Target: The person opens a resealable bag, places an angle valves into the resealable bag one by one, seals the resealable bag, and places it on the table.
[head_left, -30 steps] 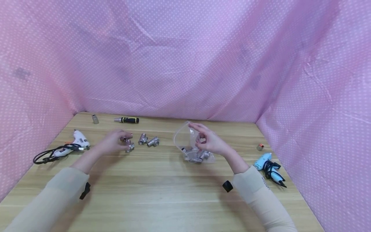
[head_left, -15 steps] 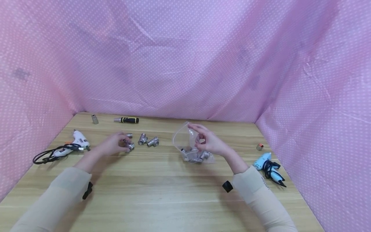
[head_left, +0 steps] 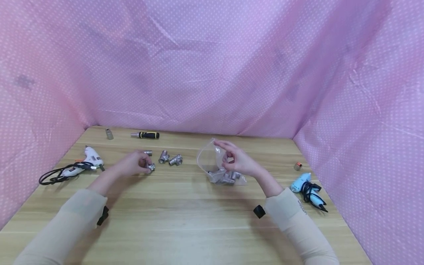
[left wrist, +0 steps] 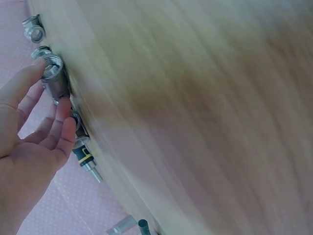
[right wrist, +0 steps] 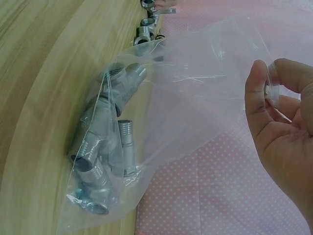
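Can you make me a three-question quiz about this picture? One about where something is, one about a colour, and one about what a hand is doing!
1. Where is the screwdriver?
A. at the far edge of the table, by the pink curtain
B. inside the plastic bag
C. in the right hand

2. What colour is the glue gun near the right arm?
A. red
B. light blue
C. green

3. What is the left hand doing?
A. lying flat and holding nothing
B. pulling a black cord
C. holding a metal pipe fitting in its fingers

Answers: 1 A, it lies at the back of the table near the curtain. 2 B, its body is light blue with a black cord wrapped round it. 3 C, the left wrist view shows thumb and fingers closed on the silver fitting, while the right hand pinches the plastic bag open.
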### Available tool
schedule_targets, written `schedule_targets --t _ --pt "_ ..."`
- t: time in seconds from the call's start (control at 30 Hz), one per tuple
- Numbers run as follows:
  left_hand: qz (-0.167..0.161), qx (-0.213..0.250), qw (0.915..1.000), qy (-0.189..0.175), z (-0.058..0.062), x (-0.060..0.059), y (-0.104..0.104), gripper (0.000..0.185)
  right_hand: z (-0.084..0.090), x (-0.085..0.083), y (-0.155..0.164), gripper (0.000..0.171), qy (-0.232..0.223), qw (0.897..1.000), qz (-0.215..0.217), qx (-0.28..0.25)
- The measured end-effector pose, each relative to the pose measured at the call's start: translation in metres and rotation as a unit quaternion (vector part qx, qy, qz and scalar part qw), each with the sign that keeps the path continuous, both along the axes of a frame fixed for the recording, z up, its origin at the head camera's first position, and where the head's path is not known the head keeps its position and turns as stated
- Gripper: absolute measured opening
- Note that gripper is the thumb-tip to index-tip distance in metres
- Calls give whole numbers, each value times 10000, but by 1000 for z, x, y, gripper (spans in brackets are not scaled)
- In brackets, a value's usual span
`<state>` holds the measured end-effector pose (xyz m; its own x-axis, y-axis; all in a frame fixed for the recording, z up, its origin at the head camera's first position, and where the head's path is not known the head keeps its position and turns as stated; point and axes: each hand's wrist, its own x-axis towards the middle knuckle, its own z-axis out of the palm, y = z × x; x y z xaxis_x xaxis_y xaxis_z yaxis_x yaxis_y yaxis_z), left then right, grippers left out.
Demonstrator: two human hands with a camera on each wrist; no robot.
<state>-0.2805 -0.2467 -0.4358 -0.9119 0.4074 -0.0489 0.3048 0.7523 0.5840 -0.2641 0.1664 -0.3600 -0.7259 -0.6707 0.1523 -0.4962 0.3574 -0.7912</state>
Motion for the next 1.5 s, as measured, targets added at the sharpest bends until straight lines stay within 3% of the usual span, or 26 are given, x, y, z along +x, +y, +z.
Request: schedule_targets --t 0.23,0.57,0.77,1.0,1.2,1.33,1.5 --pt "8 109 9999 119 8 0 3 23 3 -1 0 81 65 9999 -86 62" --pt "-100 261 9931 1142 35 5 15 25 3 2 2 82 43 9999 -140 84" --pt "61 543 9922 1120 56 14 29 25 2 3 0 81 -50 10000 -45 -26" --pt "64 493 9860 1594 83 24 53 27 3 3 -2 81 -73 9999 -69 -62" --pt "-176 891 9780 1879 103 31 84 27 11 8 -4 79 40 9999 -156 51" --pt "-412 1134 9723 2002 109 33 106 27 25 18 -8 77 74 9997 -197 112" --pt "-572 1341 9687 2011 108 32 130 27 35 24 -10 76 72 9998 -156 82"
